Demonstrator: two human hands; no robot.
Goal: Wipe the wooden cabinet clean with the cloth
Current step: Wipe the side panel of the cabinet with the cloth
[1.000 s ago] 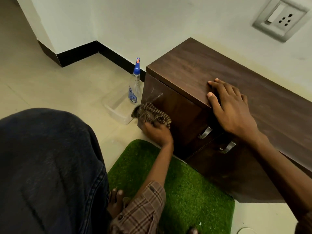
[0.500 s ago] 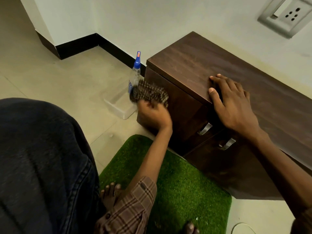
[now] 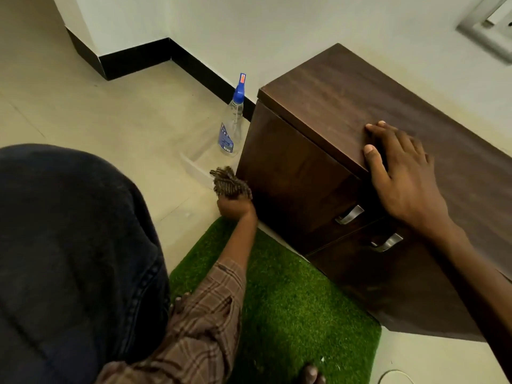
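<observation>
Brown plaid sleeve (image 3: 205,309) rolled above the left forearm, dark denim trousers (image 3: 74,259), bare feet.

Light: soft, even indoor light, slightly dim with a warm greenish cast.
Shadows: a dark shadow under the right hand (image 3: 403,176) on the cabinet (image 3: 302,173) front.
Blur: the cloth (image 3: 230,182) is smeared.
Distortion: wide-angle bending of the wall lines toward the edges.
Glare: faint sheen on the handles (image 3: 349,215).
</observation>
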